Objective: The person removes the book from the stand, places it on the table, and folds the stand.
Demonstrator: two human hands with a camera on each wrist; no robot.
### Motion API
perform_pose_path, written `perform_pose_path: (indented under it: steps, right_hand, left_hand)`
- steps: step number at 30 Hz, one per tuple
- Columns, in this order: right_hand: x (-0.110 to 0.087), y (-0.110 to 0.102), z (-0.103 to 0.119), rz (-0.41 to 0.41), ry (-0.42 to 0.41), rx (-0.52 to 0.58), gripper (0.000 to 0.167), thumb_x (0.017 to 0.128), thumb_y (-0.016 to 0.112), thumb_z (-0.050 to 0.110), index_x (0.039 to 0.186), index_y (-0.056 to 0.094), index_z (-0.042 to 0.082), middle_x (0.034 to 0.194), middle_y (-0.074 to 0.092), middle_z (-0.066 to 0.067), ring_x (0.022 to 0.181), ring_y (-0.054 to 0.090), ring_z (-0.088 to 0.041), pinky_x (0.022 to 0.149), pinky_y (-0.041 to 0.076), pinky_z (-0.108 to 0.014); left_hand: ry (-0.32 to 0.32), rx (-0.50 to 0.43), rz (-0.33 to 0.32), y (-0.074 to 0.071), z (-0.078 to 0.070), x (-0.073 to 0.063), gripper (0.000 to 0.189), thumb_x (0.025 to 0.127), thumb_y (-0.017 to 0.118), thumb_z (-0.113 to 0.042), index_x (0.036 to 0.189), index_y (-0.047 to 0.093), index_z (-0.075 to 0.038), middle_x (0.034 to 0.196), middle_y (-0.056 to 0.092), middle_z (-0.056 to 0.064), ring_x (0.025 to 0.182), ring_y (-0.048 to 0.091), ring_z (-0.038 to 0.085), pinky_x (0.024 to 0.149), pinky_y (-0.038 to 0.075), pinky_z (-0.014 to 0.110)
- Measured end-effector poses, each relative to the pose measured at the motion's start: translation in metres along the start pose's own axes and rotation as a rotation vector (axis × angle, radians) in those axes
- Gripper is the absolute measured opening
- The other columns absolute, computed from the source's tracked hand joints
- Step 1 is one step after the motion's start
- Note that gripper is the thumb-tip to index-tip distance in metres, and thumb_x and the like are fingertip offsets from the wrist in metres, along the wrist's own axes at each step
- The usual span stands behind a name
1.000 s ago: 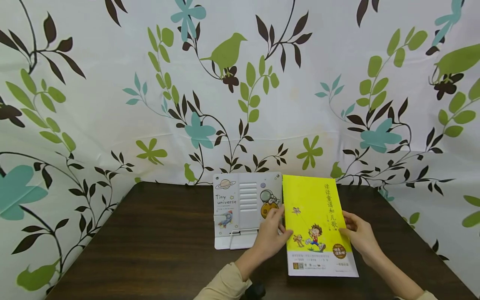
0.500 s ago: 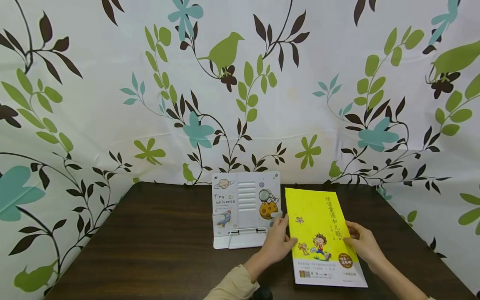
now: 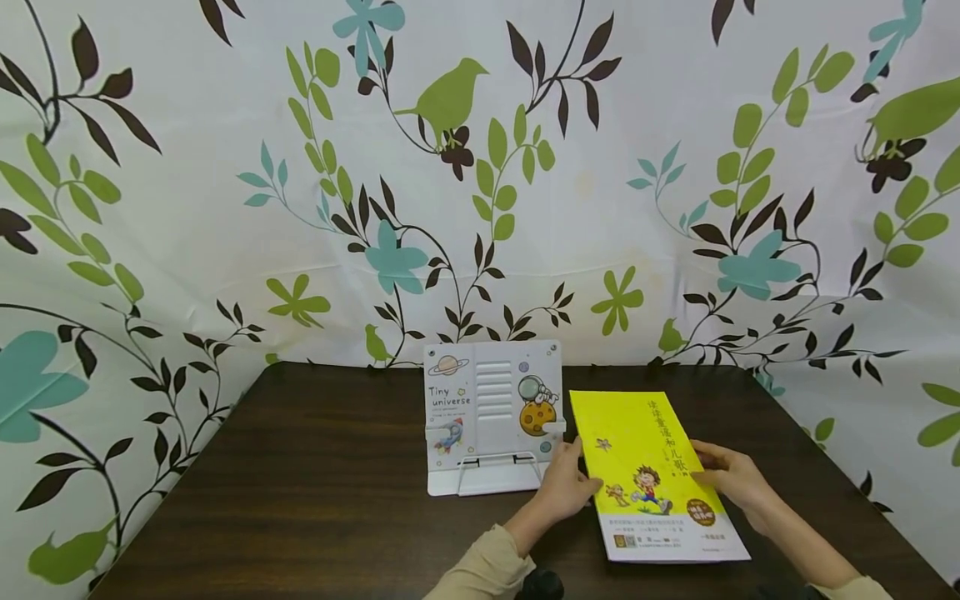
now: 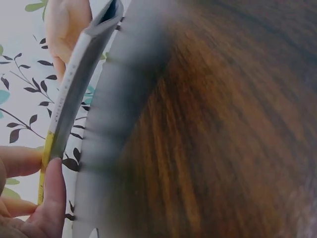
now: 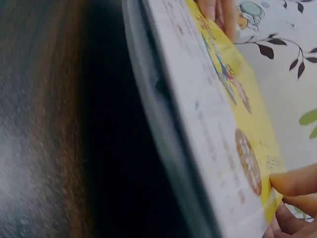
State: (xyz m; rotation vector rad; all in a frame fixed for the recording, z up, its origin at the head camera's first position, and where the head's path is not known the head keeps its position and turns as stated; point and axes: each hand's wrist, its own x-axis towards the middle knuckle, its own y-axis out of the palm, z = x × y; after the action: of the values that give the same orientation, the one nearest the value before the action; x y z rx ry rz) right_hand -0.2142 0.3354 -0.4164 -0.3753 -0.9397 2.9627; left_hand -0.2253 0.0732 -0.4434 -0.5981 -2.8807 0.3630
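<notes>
A yellow and white paperback book (image 3: 630,450), with a running child on its cover, is held between both hands at the right of the table. My left hand (image 3: 564,482) pinches its left edge; in the left wrist view the thumb (image 4: 53,191) lies on one side of the spine and fingers on the other. My right hand (image 3: 738,483) grips the right edge, thumb on the cover. Seen from the right wrist, the book (image 5: 213,129) is raised over the dark tabletop, its lower page edges slightly parted.
Left of the book stands a white book stand (image 3: 491,417) printed with a rocket and an astronaut, a wire holder at its foot. The dark wooden table (image 3: 300,483) ends at a leaf-and-bird patterned cloth (image 3: 480,208) behind. A small black object (image 3: 542,585) shows at the bottom edge.
Both hands have brought the book down and rightward, away from the book stand, and its top edge now leans farther back. The stand has stayed in place.
</notes>
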Motion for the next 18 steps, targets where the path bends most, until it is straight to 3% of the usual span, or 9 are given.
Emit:
perform_pose_path:
  steps: [5, 11, 18]
  right_hand:
    - [0.005, -0.004, -0.005, 0.050, 0.015, 0.057, 0.065, 0.084, 0.059, 0.007, 0.136, 0.025, -0.012, 0.118, 0.044, -0.026, 0.085, 0.052, -0.022, 0.070, 0.046, -0.033]
    - [0.008, -0.006, -0.008, 0.085, 0.018, 0.077, 0.065, 0.083, 0.059, 0.004, 0.136, 0.025, -0.013, 0.116, 0.047, -0.024, 0.084, 0.055, -0.020, 0.069, 0.048, -0.034]
    - [0.014, -0.008, -0.014, 0.099, 0.030, 0.116, 0.064, 0.081, 0.059, 0.001, 0.135, 0.027, -0.012, 0.113, 0.050, -0.021, 0.082, 0.057, -0.021, 0.069, 0.049, -0.035]
  left_hand:
    - [-0.013, -0.019, -0.001, 0.001, 0.003, 0.003, 0.056, 0.081, 0.062, 0.003, 0.133, 0.040, 0.002, 0.100, 0.039, 0.007, 0.048, 0.052, 0.008, 0.042, 0.047, 0.022]
    - [-0.047, -0.018, -0.009, 0.004, 0.007, 0.005, 0.057, 0.073, 0.066, 0.009, 0.127, 0.046, 0.005, 0.094, 0.047, 0.010, 0.051, 0.054, 0.011, 0.043, 0.048, 0.022]
    - [-0.107, -0.036, -0.022, 0.008, 0.007, 0.006, 0.062, 0.067, 0.069, 0.012, 0.124, 0.047, 0.007, 0.101, 0.048, 0.012, 0.059, 0.056, 0.011, 0.046, 0.050, 0.023]
